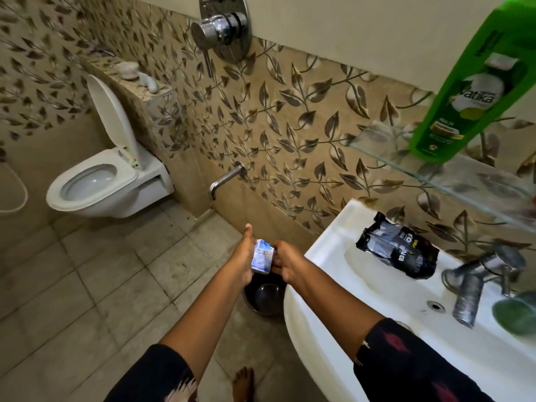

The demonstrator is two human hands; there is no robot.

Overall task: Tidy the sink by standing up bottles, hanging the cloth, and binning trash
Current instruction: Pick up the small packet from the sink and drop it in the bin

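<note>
Both my hands hold a small blue-and-white carton [262,257] out over the floor, left of the white sink [324,250]. My left hand [240,256] grips its left side with the thumb pointing up; my right hand [285,261] curls round its right side. Directly below them stands a dark round bin [265,297], partly hidden by my arms and the sink. A crumpled black wrapper [397,249] lies on the sink's back rim. A green shampoo bottle [475,82] stands upright on the glass shelf [452,175].
A chrome tap [475,288] sits at the sink's right, with a green object [516,314] blurred beside it. A wall spout [224,179] juts out behind the bin. The toilet [98,184] with raised lid is at left. My bare foot [243,384] is on the tiled floor.
</note>
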